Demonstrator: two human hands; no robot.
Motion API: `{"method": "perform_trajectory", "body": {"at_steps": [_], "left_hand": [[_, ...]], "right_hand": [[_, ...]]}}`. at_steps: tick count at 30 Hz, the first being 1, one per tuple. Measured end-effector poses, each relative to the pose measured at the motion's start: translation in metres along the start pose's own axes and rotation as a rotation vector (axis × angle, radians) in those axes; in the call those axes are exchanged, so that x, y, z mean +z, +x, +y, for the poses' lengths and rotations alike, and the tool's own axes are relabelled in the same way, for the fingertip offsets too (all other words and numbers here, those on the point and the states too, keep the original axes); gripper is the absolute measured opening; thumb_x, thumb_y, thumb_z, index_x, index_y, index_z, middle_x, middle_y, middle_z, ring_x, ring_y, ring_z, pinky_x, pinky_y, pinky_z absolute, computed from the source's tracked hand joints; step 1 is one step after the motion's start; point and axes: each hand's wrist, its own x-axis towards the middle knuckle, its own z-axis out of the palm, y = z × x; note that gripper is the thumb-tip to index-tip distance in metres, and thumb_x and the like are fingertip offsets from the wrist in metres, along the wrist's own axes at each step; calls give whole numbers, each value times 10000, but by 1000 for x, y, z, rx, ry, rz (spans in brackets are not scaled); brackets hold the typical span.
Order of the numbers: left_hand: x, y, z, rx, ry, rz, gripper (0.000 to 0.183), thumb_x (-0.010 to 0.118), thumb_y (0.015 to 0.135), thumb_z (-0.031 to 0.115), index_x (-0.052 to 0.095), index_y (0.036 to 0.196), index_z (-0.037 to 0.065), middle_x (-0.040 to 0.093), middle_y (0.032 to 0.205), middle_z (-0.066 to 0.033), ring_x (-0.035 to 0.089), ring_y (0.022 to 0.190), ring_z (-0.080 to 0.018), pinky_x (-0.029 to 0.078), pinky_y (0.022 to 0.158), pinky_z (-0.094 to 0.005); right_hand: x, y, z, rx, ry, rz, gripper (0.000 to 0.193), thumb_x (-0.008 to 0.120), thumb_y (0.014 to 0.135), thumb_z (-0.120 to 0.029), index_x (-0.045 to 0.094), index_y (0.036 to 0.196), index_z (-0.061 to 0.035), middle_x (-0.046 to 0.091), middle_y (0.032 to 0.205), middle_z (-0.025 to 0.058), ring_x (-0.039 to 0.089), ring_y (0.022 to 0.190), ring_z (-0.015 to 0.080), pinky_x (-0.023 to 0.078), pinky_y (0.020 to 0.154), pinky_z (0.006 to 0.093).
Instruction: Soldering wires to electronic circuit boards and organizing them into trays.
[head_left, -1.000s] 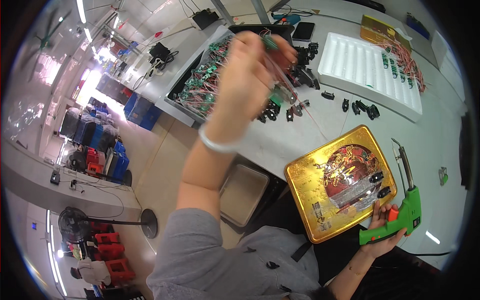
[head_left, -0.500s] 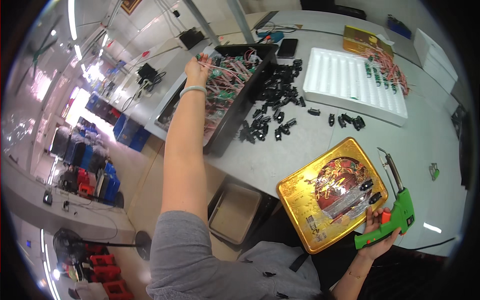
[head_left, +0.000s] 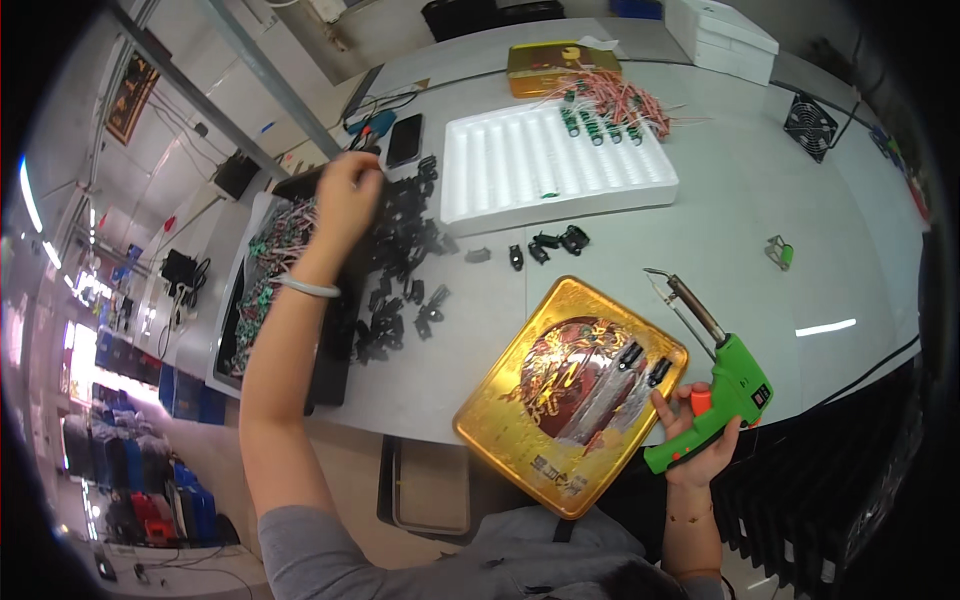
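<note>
My left hand hangs with bent, closed fingers above the rim of a black bin. What those fingers hold, if anything, is hidden. Inside the bin lie green circuit boards with reddish wires. Many small black plastic parts are heaped beside it. My right hand is wrapped around a green soldering gun with a red trigger, its metal tip pointing up and away. Just left of it, a gold tin lid lies tilted near the table edge, with two black parts on it.
A white foam tray stands farther back, green boards with pink wires at its right end. Behind are a phone, a gold tin and white boxes. A small fan stands at the far right.
My left hand has come out of the wires toward the right, to the bin's rim near the black parts. The view has turned right; my right hand still grips the soldering gun.
</note>
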Motion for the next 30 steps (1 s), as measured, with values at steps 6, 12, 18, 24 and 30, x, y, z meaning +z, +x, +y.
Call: {"method": "perform_trajectory", "body": {"at_steps": [6,12,18,24,30], "left_hand": [[144,32,76,305,-26,-196,86,594,713,102,657,771,93,631,839,-71,553,849,-255,407,743,-367],[259,88,105,184,-63,-173,96,612,708,168,664,780,131,636,829,-20,540,885,-226,370,753,-401],[290,90,150,373,153,-234,331,596,692,110,569,1021,130,612,907,-102,552,905,-236,387,795,-402],[281,104,117,120,-189,-444,295,556,694,33,560,984,91,603,748,-108,585,669,-232,458,643,-313],[273,105,93,-257,-680,-436,271,513,725,0,563,976,90,571,718,-71,550,632,-154,439,593,-267]], "right_hand": [[-3,0,-3,-26,7,0,483,337,867,-470,411,1161,-94,477,1092,85,454,1062,226,347,908,567],[-6,1,0,-13,8,8,501,301,876,-477,402,1169,-84,454,1109,72,426,1083,239,367,884,584],[-7,4,-2,35,58,-1,516,299,872,-492,389,1188,-94,450,1118,69,421,1093,236,322,915,594],[-5,7,-5,61,32,-40,540,320,859,-519,396,1180,-92,458,1106,65,425,1088,228,310,926,582],[-4,3,-6,85,117,50,614,402,806,-536,425,1116,-7,474,1057,114,438,1049,249,265,956,562]]}}
